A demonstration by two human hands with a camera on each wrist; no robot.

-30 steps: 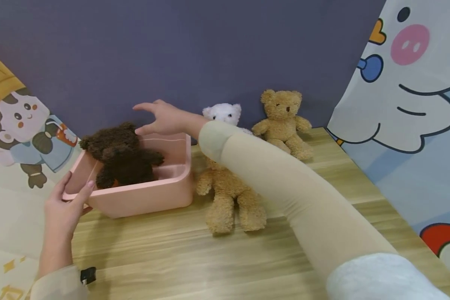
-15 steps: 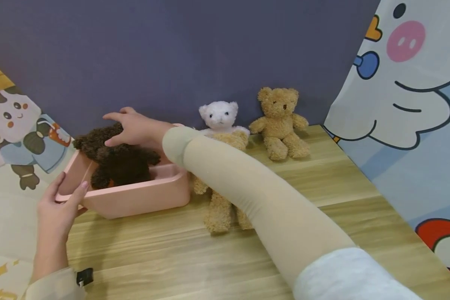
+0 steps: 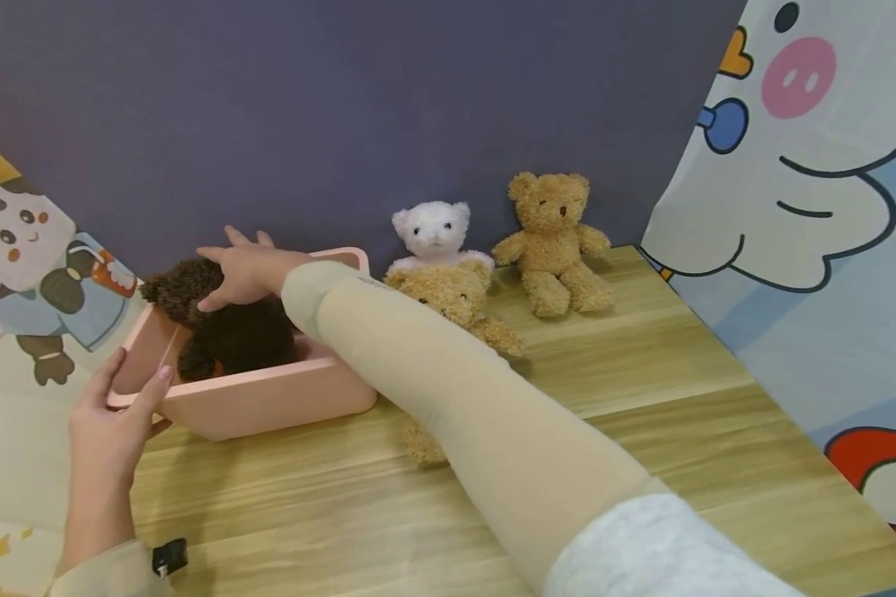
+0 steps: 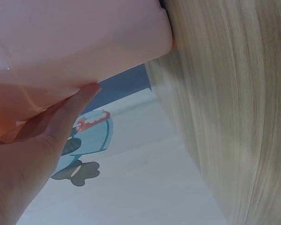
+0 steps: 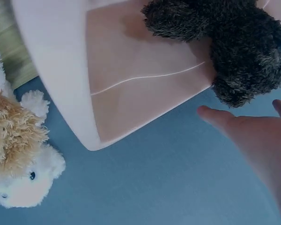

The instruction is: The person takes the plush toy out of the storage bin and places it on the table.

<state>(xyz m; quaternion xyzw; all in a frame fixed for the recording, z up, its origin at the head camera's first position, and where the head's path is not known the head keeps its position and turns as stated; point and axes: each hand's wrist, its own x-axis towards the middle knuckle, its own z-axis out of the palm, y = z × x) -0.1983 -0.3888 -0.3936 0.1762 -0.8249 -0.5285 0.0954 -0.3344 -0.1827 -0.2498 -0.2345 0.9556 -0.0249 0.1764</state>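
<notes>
A pink bin point(image 3: 269, 408) stands on the table at the left, with a dark brown teddy bear point(image 3: 242, 342) leaning inside it, head above the rim. My left hand point(image 3: 110, 423) grips the bin's near left corner, thumb over the rim and fingers around the outside. From the left wrist view, that hand point(image 4: 30, 161) lies against the bin's wall point(image 4: 79, 40). My right hand point(image 3: 248, 269) hovers with spread fingers over the bear's head, overlapping it in the head view. In the right wrist view its fingers point(image 5: 220, 117) show beside the brown bear point(image 5: 248, 51), holding nothing.
Just right of the bin a tan teddy bear point(image 3: 459, 290) leans before a white one point(image 3: 431, 230), partly hidden by my right arm. Another tan bear point(image 3: 556, 240) sits farther right, near the dark back wall point(image 3: 418, 99). The wooden table point(image 3: 291, 514) ends at a slanting right edge.
My right hand has moved left and slightly down, from above the bin's back rim to over the brown bear's head. The left hand keeps its grip on the bin.
</notes>
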